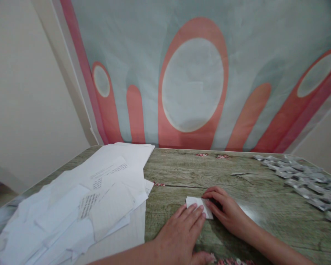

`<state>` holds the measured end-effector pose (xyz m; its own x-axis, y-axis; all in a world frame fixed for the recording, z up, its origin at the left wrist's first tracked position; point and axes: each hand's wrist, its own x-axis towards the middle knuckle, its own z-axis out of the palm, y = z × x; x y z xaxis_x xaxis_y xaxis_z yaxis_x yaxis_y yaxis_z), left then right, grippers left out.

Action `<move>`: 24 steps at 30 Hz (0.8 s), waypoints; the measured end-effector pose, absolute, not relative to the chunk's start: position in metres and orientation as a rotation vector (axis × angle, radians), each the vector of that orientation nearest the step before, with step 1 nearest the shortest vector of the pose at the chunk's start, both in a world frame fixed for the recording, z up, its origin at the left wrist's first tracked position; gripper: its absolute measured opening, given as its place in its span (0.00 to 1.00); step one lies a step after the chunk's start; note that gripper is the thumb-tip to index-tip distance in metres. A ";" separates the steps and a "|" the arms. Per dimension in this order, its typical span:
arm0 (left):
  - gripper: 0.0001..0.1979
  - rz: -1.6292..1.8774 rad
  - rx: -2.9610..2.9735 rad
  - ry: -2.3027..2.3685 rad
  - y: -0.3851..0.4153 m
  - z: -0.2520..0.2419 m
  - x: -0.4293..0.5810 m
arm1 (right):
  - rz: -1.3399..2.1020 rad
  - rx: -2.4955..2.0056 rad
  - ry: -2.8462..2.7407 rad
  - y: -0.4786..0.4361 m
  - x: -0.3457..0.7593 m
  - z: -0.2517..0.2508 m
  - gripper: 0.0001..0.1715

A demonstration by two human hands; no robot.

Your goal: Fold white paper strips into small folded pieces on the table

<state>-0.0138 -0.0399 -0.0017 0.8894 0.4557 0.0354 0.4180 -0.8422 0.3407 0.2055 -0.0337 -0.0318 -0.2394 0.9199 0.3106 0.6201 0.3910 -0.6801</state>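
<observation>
A small folded piece of white paper [199,207] lies on the wood-grain table in front of me. My left hand [183,225] rests flat over its near left part, fingers stretched out and the thumb apart. At the paper's right edge, my right hand [223,208] has its fingers curled, with thumb and fingertips gripping that side. Part of the paper is hidden under the left fingers.
A large spread of loose white sheets and scraps [113,202], some with printed text, covers the left side of the table [176,169]. Rows of folded grey-white paper pieces [300,180] lie along the right. A patterned backdrop [146,36] hangs behind the table.
</observation>
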 end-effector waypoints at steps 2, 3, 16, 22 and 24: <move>0.36 0.135 2.728 0.635 -0.040 -0.001 -0.014 | 0.580 -1.303 -1.965 -0.033 0.205 -0.031 0.09; 0.36 0.121 2.726 0.630 -0.039 -0.001 -0.014 | 0.589 -1.299 -1.965 -0.033 0.204 -0.031 0.09; 0.36 0.112 2.697 0.633 -0.039 0.000 -0.014 | 0.590 -1.314 -1.955 -0.034 0.202 -0.031 0.09; 0.36 0.108 2.673 0.633 -0.039 -0.001 -0.014 | 0.595 -1.309 -1.955 -0.034 0.202 -0.032 0.09; 0.36 0.095 2.660 0.635 -0.039 0.000 -0.013 | 0.595 -1.314 -1.951 -0.034 0.202 -0.032 0.09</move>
<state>-0.0132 -0.0387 -0.0002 0.8943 0.4467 -0.0271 0.4194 -0.8154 0.3989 0.2022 -0.0340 -0.0317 -0.2402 0.9251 0.2942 0.6034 0.3796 -0.7013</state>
